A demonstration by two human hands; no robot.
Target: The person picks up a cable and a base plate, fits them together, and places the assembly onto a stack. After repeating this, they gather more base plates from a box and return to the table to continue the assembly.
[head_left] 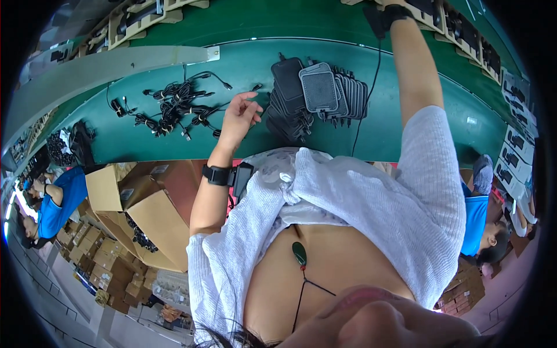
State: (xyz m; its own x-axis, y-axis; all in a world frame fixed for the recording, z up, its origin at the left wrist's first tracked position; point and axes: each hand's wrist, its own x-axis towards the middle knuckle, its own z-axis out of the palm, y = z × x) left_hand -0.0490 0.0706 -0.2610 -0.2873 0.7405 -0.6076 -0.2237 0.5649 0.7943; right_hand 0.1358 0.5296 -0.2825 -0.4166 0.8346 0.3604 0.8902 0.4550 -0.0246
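My left hand point(239, 118) hovers over the green work table point(232, 64), its fingers loosely curled and apart with nothing visible between them. Left of it lies a loose heap of short black cables point(171, 104), several tied into bundles. To its right are two leaning rows of flat black devices with rounded corners: a plain row point(287, 81) and a row with grey textured faces point(319, 87). My right arm stretches far forward. The right hand point(393, 3) is at the upper edge, its fingers cut off from view. A black cord hangs from the dark wrist unit there.
Pale trays point(464, 35) with black parts stand along the far side. A grey metal bar point(116, 66) crosses at the left. An open cardboard box point(156, 214) stands below the table's near edge. People in blue shirts point(65, 200) are at both sides, and white trays point(516, 151) lie at the right.
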